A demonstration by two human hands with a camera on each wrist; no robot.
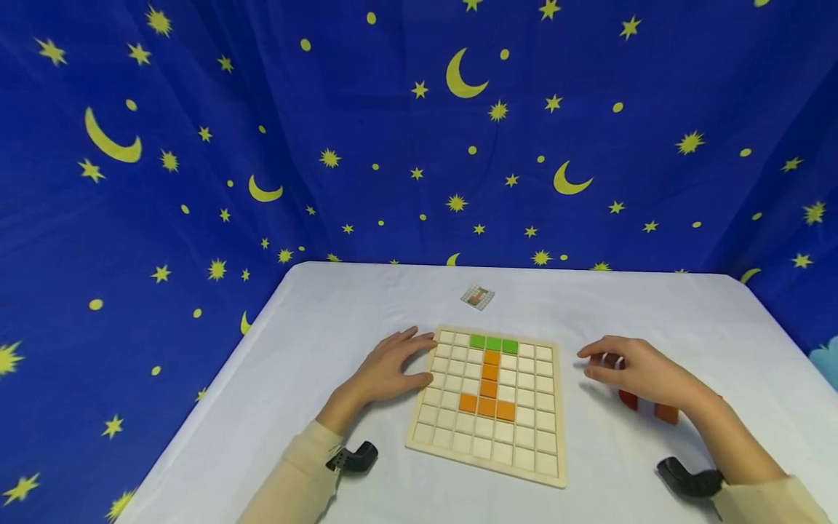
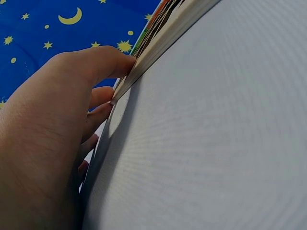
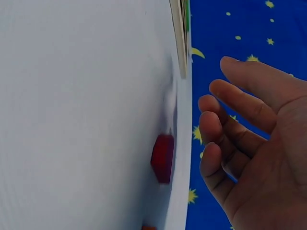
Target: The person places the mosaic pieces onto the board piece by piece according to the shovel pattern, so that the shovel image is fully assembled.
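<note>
A light wooden grid board [image 1: 484,463] lies flat on the white table. Three green tiles [image 1: 494,344] form a row at its far side. Below them, orange tiles [image 1: 489,372] run down in a column to an orange row. My left hand [image 1: 390,369] rests at the board's left side, with thumb and fingertips touching the edge. Right of the board, my right hand [image 1: 631,370] hovers over the table, fingers loosely bent and holding nothing. Under it lie a dark red piece [image 1: 628,399] and an orange-red piece [image 1: 666,414], both partly hidden by the hand and wrist.
A small printed card [image 1: 478,297] with a grid pattern lies beyond the board. The white tablecloth [image 1: 353,291] reaches back to a blue curtain [image 1: 393,131] with yellow moons and stars, which also hangs along the left and right sides.
</note>
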